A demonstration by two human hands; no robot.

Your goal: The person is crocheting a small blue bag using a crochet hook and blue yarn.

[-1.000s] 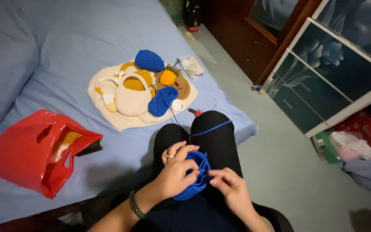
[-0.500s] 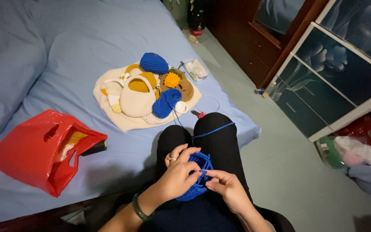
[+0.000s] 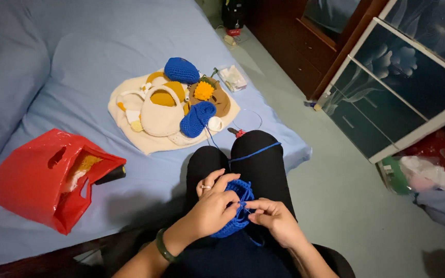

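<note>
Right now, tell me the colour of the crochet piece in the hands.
Blue: the crochet piece shows best in the head view.

viewpoint: a single camera worn on the head, above the seated person's lap.
direction: steeply downward and forward, over the black-trousered knees (image 3: 243, 164) toward the bed with the pale blue sheet (image 3: 78, 62).
nearness: close to the left hand (image 3: 213, 208) and right hand (image 3: 276, 221) at the lower centre of the frame; the bed fills the upper left, farther off.
right side: grey-green floor (image 3: 336, 195) and a dark glass-fronted cabinet (image 3: 408, 82).
shared: one view only.
</note>
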